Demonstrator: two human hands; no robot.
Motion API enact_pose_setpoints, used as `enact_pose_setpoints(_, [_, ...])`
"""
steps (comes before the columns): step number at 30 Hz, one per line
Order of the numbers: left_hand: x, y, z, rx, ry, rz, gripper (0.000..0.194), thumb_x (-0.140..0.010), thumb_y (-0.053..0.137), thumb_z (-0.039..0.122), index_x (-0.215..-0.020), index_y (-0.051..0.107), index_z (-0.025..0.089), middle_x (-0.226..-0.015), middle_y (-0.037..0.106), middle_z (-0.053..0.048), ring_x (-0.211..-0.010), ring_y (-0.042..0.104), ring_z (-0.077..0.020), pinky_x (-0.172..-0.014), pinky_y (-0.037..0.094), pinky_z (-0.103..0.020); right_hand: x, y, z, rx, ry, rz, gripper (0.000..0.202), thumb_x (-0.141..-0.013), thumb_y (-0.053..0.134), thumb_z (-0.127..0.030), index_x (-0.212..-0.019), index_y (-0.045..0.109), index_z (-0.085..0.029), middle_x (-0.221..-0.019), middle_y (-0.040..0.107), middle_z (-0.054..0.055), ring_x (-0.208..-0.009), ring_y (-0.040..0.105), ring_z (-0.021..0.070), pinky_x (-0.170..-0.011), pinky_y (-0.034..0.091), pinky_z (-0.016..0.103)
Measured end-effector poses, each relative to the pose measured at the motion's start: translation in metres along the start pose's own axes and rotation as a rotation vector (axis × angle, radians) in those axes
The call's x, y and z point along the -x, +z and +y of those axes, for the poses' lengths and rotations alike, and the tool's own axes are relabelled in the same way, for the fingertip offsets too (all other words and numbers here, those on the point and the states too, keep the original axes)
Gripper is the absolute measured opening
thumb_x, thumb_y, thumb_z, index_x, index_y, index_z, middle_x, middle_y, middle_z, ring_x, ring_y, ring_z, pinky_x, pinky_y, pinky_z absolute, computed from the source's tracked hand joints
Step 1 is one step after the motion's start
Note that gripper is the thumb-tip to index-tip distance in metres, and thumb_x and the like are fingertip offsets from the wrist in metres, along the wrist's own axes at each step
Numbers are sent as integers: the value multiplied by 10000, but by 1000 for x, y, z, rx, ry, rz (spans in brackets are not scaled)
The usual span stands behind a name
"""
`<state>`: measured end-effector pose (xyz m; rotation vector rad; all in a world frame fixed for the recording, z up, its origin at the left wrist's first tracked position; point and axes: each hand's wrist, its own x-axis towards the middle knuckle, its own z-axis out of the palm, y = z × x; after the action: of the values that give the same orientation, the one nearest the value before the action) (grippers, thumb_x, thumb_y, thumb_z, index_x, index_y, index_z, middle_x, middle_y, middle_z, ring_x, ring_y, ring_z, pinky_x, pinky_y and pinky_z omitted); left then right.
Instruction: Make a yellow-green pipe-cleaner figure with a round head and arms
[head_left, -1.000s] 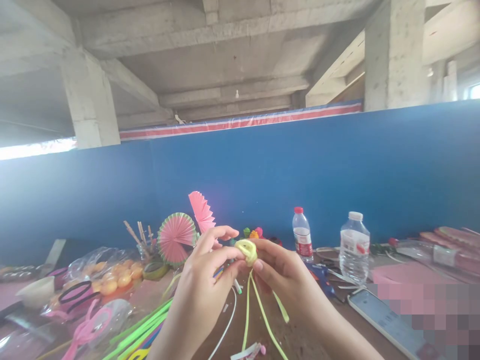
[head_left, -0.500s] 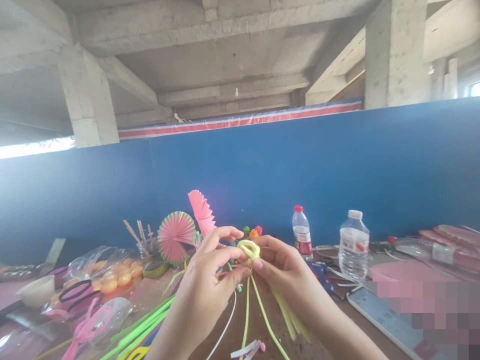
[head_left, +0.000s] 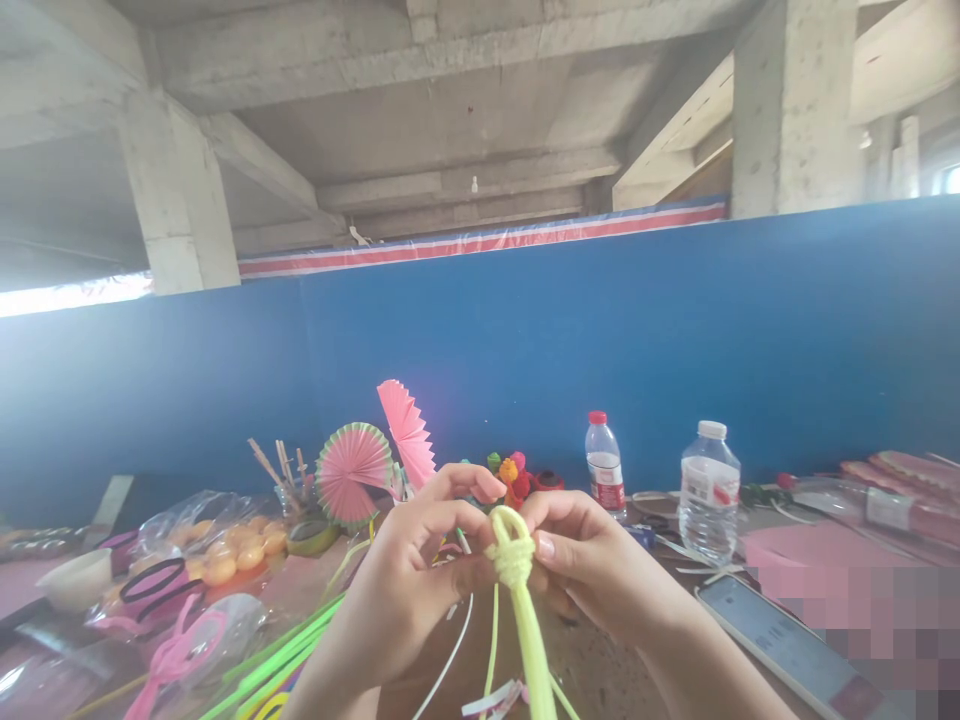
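Note:
Between my hands is a bundle of pale yellow fuzzy stems (head_left: 529,630) that look like pipe cleaners. Its upper end forms a small loop with coils wound below it, and the long strands hang down toward the table. My left hand (head_left: 431,550) pinches the coiled part from the left with thumb and index finger, its other fingers curled loosely. From the right, my right hand (head_left: 589,550) grips the same coils and loop between thumb and fingertips. A thin yellow strand and a white one hang below my left hand.
Green stems (head_left: 285,650) lie at the lower left, near a pink bow shape (head_left: 176,650) and a bag of orange balls (head_left: 232,550). Pink paper fans (head_left: 354,475) stand behind. Two bottles, one red-capped (head_left: 604,465), one white-capped (head_left: 709,495), and a phone (head_left: 787,645) are right.
The yellow bundle has been turned: its coils now face me, and the thick strands hang down in front instead of behind my right hand. Both hands have lowered slightly.

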<state>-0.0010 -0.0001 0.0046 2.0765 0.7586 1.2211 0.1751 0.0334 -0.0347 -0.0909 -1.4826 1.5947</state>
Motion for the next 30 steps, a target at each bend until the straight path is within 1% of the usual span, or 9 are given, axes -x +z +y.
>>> enact_pose_setpoints(3, [-2,1,-3,106,18,-29,25,-742,633,225,-724,648,214,-1016,485,-24,-973,477,-187,-842,404,-321,0,-1,1,5,10,-8,172,-749,650,-303,-747,603,-137,-513,552,-43,-359,435,15,-334,331,106])
enact_pose_setpoints(7, [-3,1,-3,188,-12,-44,27,-709,664,237,-694,679,221,-986,486,-33,-919,498,-188,-787,448,-322,2,3,-1,51,39,-46,190,-799,585,-332,-797,576,-142,-627,629,8,-457,587,79,-386,431,152])
enact_pose_setpoints(9, [-4,1,-3,194,-34,-27,32,-686,683,205,-660,685,224,-969,483,-29,-870,514,-177,-733,470,-305,3,6,-2,48,51,-43,197,-803,574,-348,-810,558,-151,-695,637,21,-544,641,127,-460,492,218])
enact_pose_setpoints(12, [-5,3,-1,162,-39,39,91,-643,708,134,-633,685,221,-931,487,-23,-837,525,-167,-708,481,-291,2,10,-3,-33,78,-16,180,-807,574,-340,-819,534,-165,-721,638,16,-587,663,153,-523,514,266])
enact_pose_setpoints(16, [-4,5,3,58,-55,109,101,-645,706,116,-628,682,212,-938,478,-17,-810,537,-148,-717,479,-287,0,11,0,-164,93,-18,148,-821,561,-303,-809,518,-162,-712,630,15,-582,660,147,-498,511,243])
enact_pose_setpoints(19, [-1,5,4,-9,-45,93,109,-654,703,117,-626,676,218,-950,480,-9,-820,537,-140,-735,463,-279,-1,9,4,-239,92,-63,153,-817,567,-298,-793,516,-156,-699,621,7,-556,654,131,-484,516,224])
enact_pose_setpoints(22, [0,3,4,10,-27,37,123,-665,695,118,-654,690,241,-947,480,-3,-810,533,-134,-727,459,-277,0,6,6,-276,113,-102,141,-794,604,-273,-807,526,-155,-712,636,7,-562,658,118,-496,517,198])
enact_pose_setpoints(25, [0,1,2,51,-28,-6,134,-687,676,127,-672,705,256,-936,477,-2,-794,530,-130,-710,460,-276,-1,5,6,-302,112,-105,131,-778,625,-248,-801,543,-148,-712,639,6,-560,648,104,-521,528,208])
enact_pose_setpoints(30, [-1,1,1,95,-15,31,138,-686,675,108,-668,694,243,-924,485,-3,-797,528,-129,-718,464,-274,-1,8,4,-336,117,-67,137,-776,631,-254,-788,549,-144,-687,621,2,-529,600,68,-505,478,165])
